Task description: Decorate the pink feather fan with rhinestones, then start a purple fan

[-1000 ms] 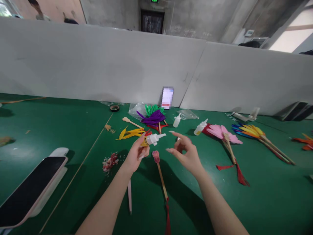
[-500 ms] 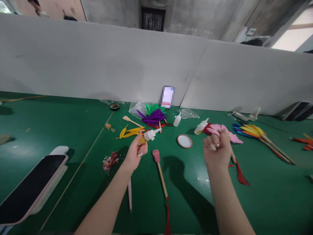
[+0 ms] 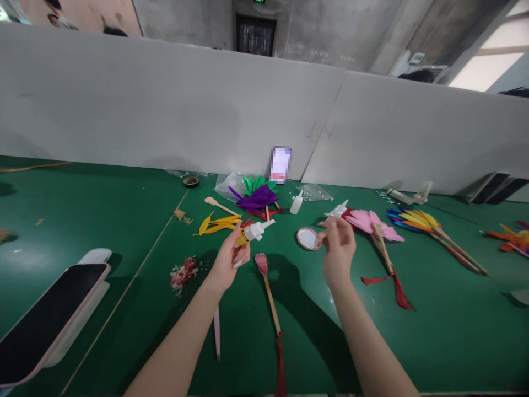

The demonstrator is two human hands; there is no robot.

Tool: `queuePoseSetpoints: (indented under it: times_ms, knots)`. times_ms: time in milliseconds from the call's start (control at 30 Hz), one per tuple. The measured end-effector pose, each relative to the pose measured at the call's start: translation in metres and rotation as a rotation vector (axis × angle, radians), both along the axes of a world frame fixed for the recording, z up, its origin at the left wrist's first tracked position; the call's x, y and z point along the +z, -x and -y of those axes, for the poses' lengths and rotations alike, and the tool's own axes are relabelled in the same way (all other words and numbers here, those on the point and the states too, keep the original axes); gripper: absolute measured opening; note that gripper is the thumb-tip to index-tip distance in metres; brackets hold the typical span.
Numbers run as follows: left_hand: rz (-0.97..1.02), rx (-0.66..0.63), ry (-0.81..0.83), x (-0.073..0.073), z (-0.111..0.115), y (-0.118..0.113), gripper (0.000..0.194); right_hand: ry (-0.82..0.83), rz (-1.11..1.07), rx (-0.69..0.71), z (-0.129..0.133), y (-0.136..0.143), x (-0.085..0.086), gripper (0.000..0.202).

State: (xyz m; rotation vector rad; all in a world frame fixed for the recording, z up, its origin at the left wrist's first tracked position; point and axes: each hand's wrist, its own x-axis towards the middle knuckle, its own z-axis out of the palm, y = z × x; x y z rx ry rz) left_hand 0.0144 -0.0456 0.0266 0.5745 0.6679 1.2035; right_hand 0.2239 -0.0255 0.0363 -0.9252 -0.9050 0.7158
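While the left hand (image 3: 229,260) is gripping a nozzled bottle (image 3: 249,234), the right, fingers bent, is hovering beside a round dish (image 3: 307,239), its hold untellable; tasselled stick (image 3: 270,300) lying at six o'clock, featherless; pink fan (image 3: 366,221), apparently finished, lying at three.

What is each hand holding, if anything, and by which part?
The left hand grips a white-tipped bottle around its yellow body; whether the right hand holds anything cannot be told.
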Motion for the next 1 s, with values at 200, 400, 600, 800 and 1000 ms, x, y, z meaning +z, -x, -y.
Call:
queuePoseSetpoints:
  times_ms: [200, 400, 600, 800, 1000]
  knots:
    - [-0.01, -0.006, -0.025, -0.002, 0.001, -0.002, 0.031, 0.101, 0.344, 0.489, 0.014, 0.014, -0.001, 0.053]
    - [-0.013, 0.004, -0.047, -0.005, 0.002, -0.002, 0.023, 0.096, 0.439, 0.491, 0.021, 0.02, -0.003, 0.037]
    - [-0.046, -0.01, -0.028, -0.006, 0.001, -0.002, 0.026, 0.081, 0.287, 0.429, 0.019, 0.021, -0.003, 0.012]
    - [-0.06, 0.097, -0.088, -0.002, 0.001, 0.002, 0.024, 0.0, -0.306, 0.074, -0.005, -0.021, 0.006, 0.021]
    - [-0.338, 0.131, -0.199, -0.003, 0.005, -0.002, 0.02, -0.001, 0.12, 0.085, 0.001, -0.01, 0.003, 0.023]
